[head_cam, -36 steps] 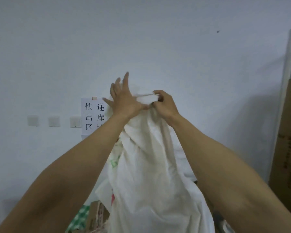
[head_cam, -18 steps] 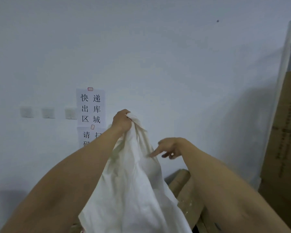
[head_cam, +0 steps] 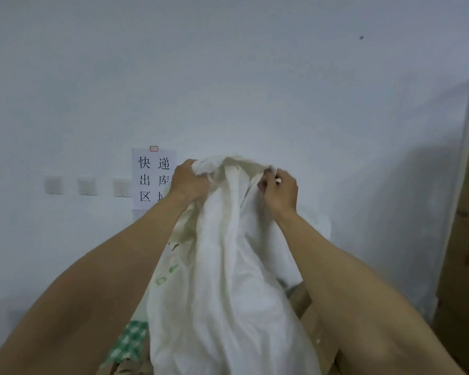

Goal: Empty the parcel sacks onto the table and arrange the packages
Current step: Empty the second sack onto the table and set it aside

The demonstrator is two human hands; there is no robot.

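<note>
The right hand (head_cam: 279, 189) has come back up to the white sack (head_cam: 228, 266), joining the left hand (head_cam: 190, 182) at its bunched top. Both sets of fingers (head_cam: 186, 167) are curled, gripping the cloth. The sack hangs upright between the forearms, in front of the wall sign (head_cam: 149, 180), above cardboard boxes (head_cam: 309, 320) and a green checked package (head_cam: 127, 345).

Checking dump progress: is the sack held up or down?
Held up: left hand and right hand grip the sack by its bunched top.
</note>
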